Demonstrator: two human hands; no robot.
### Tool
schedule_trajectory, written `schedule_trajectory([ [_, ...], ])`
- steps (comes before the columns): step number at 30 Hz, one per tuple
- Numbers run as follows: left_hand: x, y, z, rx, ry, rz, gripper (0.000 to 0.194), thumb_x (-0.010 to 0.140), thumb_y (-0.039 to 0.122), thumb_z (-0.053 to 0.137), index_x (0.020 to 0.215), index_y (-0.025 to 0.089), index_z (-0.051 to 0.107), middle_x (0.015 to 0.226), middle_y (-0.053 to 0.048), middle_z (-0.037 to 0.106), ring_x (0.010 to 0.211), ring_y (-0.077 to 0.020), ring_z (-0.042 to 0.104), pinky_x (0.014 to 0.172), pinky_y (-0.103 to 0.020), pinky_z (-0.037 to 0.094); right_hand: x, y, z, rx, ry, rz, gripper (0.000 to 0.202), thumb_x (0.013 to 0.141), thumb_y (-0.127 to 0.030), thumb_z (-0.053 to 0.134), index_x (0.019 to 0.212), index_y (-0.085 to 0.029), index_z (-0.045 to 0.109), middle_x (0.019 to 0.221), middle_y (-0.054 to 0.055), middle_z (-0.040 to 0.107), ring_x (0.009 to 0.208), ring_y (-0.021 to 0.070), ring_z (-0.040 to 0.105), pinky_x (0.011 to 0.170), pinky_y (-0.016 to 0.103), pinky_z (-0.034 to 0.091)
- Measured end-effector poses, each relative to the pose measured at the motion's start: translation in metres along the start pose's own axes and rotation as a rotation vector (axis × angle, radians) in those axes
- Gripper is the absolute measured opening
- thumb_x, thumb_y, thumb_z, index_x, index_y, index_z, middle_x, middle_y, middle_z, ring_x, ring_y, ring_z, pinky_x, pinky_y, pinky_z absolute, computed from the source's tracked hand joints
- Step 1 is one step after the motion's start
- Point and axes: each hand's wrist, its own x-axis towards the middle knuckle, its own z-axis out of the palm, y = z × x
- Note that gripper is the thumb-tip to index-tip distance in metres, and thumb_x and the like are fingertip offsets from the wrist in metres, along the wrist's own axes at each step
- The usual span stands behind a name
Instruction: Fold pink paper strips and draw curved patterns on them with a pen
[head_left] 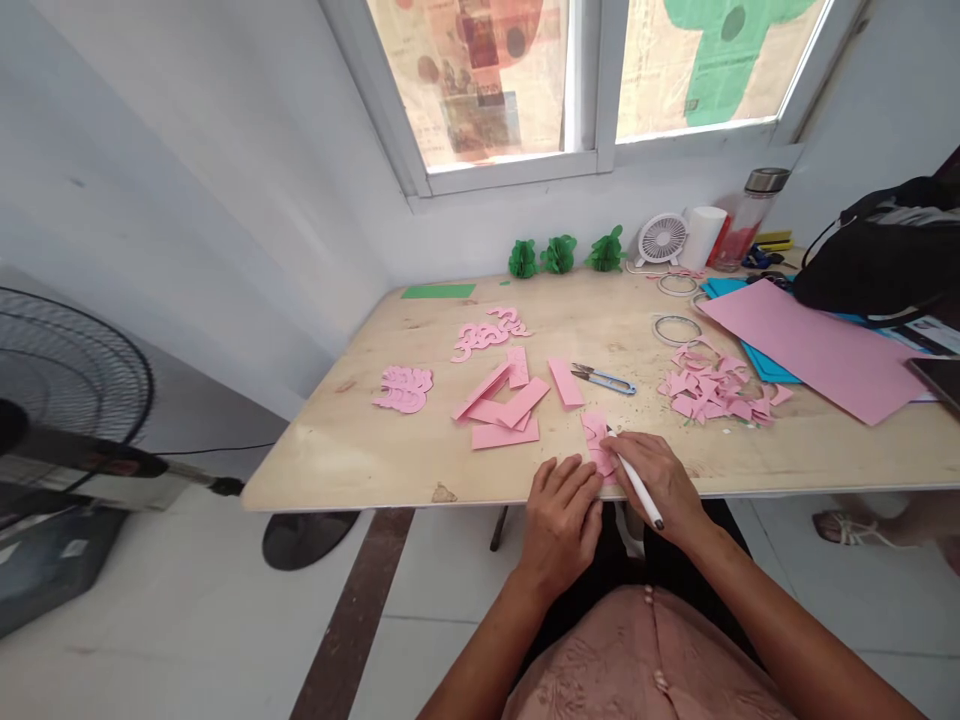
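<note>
My right hand (660, 482) grips a white marker pen (637, 488), its tip on a pink paper strip (594, 432) near the table's front edge. Dark curved lines show on that strip. Flat on the strip's lower left side lies my left hand (562, 515), fingers stretched out. Left of the strip are several folded pink paper pieces (504, 434) in a loose pile, and one more pink piece (565, 383) stands apart. Blue-handled thread snips (606, 379) rest just beyond the strip.
Pink paper scraps (720, 385) lie to the right, beside a large pink sheet (814, 345) and a black bag (877, 250). Cut pink shapes (405, 388) sit at left. Green paper pompoms (559, 254), a small white fan (663, 240) and tape rolls (676, 329) are farther back.
</note>
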Motion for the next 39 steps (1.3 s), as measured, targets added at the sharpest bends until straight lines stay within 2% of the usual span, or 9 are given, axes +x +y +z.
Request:
schedule_trajectory([
  [12,-0.002,0.0,0.003,0.024,0.021,0.002,0.028,0.088,0.013,0.05,0.111,0.022,0.064,0.118,-0.005,0.071,0.119,-0.0231,0.06,0.107,-0.049,0.042,-0.001,0.001,0.0,0.028,0.004,0.013,0.031,0.093,-0.017,0.047,0.12,-0.019,0.06,0.105,0.011,0.072,0.103,0.0253,0.066,0.089,0.042,0.05],
  [25,-0.001,0.002,0.005,0.001,0.054,-0.024,0.027,0.089,0.013,0.05,0.11,0.022,0.065,0.114,-0.006,0.071,0.116,-0.022,0.062,0.106,-0.048,0.043,-0.001,0.002,0.002,0.085,0.01,0.043,0.027,0.096,-0.022,0.046,0.119,-0.018,0.059,0.106,0.011,0.071,0.103,0.0245,0.065,0.091,0.043,0.05],
  [32,0.004,0.003,0.009,0.022,0.112,-0.098,0.021,0.092,0.013,0.05,0.105,0.02,0.065,0.107,-0.007,0.071,0.108,-0.0218,0.063,0.096,-0.043,0.049,-0.002,0.0,0.002,0.11,0.027,0.042,0.028,0.096,-0.021,0.047,0.122,-0.018,0.059,0.105,0.011,0.071,0.102,0.0239,0.065,0.09,0.043,0.05],
  [39,0.014,0.002,0.005,0.028,0.05,-0.098,0.012,0.091,0.016,0.054,0.089,0.021,0.065,0.091,-0.005,0.066,0.091,-0.0197,0.061,0.085,-0.038,0.05,0.0,0.0,0.002,0.126,0.05,0.035,0.029,0.095,-0.019,0.048,0.122,-0.019,0.06,0.103,0.011,0.072,0.102,0.0257,0.067,0.088,0.044,0.052],
])
